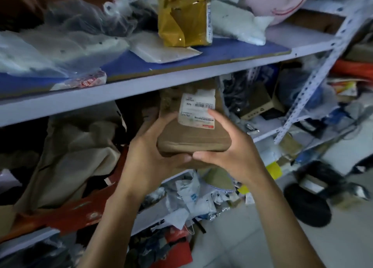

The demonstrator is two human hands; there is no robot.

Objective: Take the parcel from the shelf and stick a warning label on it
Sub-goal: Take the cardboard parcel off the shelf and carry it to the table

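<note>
Under the blue shelf [161, 84], the brown parcel [193, 134] is gripped at its near end by the left hand [153, 152] and right hand [228, 148]. It looks partly pulled out. No warning label is seen yet.

The parcel [193, 138] looks like matt brown cardboard with a white paper label [196, 111]; the box [184, 17] above is wrapped in glossy yellow-brown tape, on a painted metal shelf [141, 86].

Blue-topped shelf [232, 51], taped yellow package [182, 17]
</note>
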